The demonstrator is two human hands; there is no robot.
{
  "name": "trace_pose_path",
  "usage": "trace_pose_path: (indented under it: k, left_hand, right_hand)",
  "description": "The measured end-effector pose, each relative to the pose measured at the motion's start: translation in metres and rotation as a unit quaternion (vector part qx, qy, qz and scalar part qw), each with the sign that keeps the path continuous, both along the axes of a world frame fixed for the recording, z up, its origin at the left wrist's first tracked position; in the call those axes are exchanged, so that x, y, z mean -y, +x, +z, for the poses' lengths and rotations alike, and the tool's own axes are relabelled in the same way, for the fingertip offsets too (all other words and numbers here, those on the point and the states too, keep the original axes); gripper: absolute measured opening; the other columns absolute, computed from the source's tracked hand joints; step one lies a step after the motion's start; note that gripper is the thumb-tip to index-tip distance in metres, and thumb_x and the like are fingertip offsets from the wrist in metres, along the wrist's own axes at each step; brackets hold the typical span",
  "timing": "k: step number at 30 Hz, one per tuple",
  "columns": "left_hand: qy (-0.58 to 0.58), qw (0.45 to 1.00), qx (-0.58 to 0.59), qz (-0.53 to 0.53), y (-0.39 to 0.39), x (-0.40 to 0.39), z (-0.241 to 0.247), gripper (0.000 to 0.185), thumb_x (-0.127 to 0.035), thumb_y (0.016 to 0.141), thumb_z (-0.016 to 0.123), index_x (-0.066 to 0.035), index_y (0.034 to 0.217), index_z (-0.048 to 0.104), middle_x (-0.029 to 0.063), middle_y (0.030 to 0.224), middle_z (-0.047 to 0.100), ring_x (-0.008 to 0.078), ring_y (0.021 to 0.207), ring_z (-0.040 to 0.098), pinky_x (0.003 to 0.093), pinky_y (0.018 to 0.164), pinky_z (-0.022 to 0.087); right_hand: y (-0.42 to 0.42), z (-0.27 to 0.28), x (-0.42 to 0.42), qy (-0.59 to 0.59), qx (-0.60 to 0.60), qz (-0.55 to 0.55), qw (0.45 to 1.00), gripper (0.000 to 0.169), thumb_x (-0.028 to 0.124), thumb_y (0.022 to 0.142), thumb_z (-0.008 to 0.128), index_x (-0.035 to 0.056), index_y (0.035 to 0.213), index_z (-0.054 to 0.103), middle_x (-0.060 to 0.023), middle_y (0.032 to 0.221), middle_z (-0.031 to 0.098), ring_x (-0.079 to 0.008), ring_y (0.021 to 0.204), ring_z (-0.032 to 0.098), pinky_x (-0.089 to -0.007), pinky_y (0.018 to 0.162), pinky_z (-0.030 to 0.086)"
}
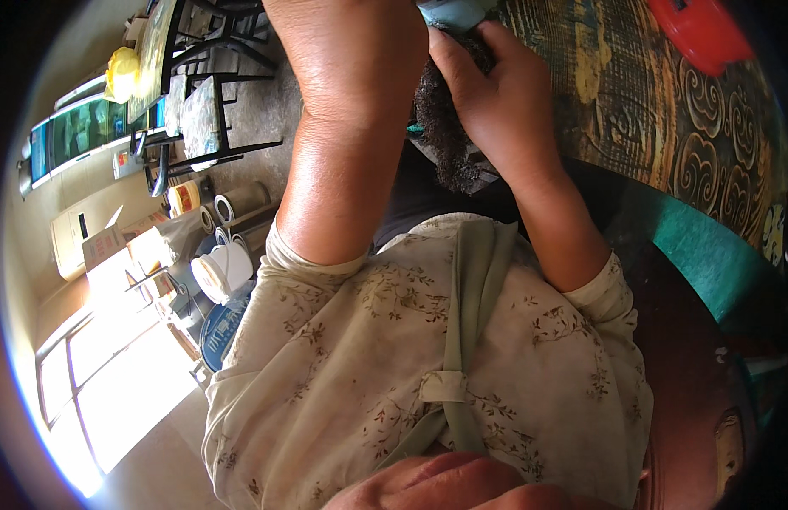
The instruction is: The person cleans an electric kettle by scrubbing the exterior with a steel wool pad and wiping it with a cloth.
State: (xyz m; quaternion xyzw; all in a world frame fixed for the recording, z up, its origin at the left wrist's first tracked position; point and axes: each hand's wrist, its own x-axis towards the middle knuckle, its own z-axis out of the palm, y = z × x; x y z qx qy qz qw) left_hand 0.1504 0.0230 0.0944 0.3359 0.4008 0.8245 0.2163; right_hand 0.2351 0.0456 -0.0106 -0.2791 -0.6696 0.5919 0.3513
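Note:
My right hand (511, 105) grips a bundle of dark, frizzy, hair-like fibre (448, 127) between its thumb and fingers. A loose tail of the fibre hangs down toward my lap. Just beyond my fingertips, a pale blue object (454, 11) touches or overlaps the bundle's upper end; the frame's top edge cuts it off and I cannot tell what it is. My left hand (352, 44) reaches up beside the bundle on its left. Only its back and wrist show, and its fingers are out of the frame. Dark fabric lies under the bundle.
On the right is a table top (623, 121) with a carved-looking scroll pattern, bearing a red plastic vessel (703, 32). A green curved surface (699, 248) runs below its edge. Leftward stand black-framed chairs (202, 118), rolled sheets (241, 201), a white bucket (222, 273) and cardboard boxes (72, 242).

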Motion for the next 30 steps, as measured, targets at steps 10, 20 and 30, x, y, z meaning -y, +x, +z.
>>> trace_pose_path:
  k: [10, 20, 30]
  left_hand:
    - [0.002, 1.0, 0.007, -0.015, -0.011, 0.003, 0.005, 0.026, -0.029, 0.11, 0.055, -0.004, 0.113, 0.052, 0.007, 0.09, 0.054, 0.0168, 0.073, 0.053, 0.0338, 0.07, 0.048]
    - [0.004, 1.0, -0.006, -0.016, -0.022, 0.001, 0.005, 0.022, -0.026, 0.11, 0.054, -0.004, 0.109, 0.053, 0.0069, 0.089, 0.054, 0.0168, 0.072, 0.052, 0.0336, 0.069, 0.048]
    - [-0.005, 0.999, -0.006, 0.048, -0.01, -0.008, 0.002, 0.023, -0.025, 0.11, 0.055, -0.003, 0.113, 0.052, 0.0064, 0.089, 0.053, 0.0158, 0.073, 0.051, 0.0332, 0.07, 0.047]
  right_hand:
    - [0.005, 0.003, -0.004, 0.046, -0.009, 0.015, 0.999, 0.022, 0.022, 0.098, 0.073, -0.0001, 0.097, 0.072, -0.0008, 0.06, 0.056, -0.0062, 0.053, 0.044, -0.0274, 0.05, 0.035]
    - [0.021, -0.034, -0.022, -0.032, -0.033, -0.043, 0.998, 0.03, 0.028, 0.098, 0.073, 0.0016, 0.112, 0.076, -0.0091, 0.089, 0.077, -0.0145, 0.073, 0.071, -0.0312, 0.065, 0.054]
    - [-0.007, -0.003, 0.003, -0.079, -0.11, 0.002, 0.991, 0.032, 0.025, 0.096, 0.077, -0.0009, 0.111, 0.067, -0.0056, 0.095, 0.072, -0.0101, 0.088, 0.065, -0.0273, 0.08, 0.051]
